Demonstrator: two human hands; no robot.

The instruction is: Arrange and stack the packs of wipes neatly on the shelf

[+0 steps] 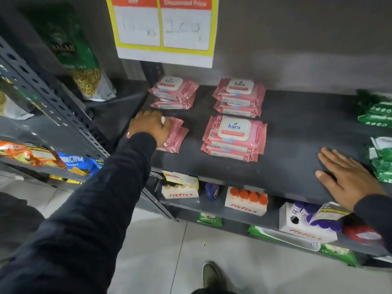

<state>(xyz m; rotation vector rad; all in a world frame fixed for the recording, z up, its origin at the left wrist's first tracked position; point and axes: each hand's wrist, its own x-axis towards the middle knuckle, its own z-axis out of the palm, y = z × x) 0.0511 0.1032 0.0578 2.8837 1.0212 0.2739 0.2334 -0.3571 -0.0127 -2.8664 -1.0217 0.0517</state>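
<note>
Resting flat atop one of four pink stacks (pixel 234 137), left hand (pixel 151 128) seemingly ungripped; right hand (pixel 347 177) splayed.

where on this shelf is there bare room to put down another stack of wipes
The widest bare patch of the shelf lies between the right-hand pink stacks and the green packs; the right hand rests flat at its front. A narrower lane runs between the two pink columns. The left front is crowded: the left hand covers a pink stack.

Bare shelf (pixel 297 132) mid-right (wide), pink stacks (pixel 234 137) left
</note>
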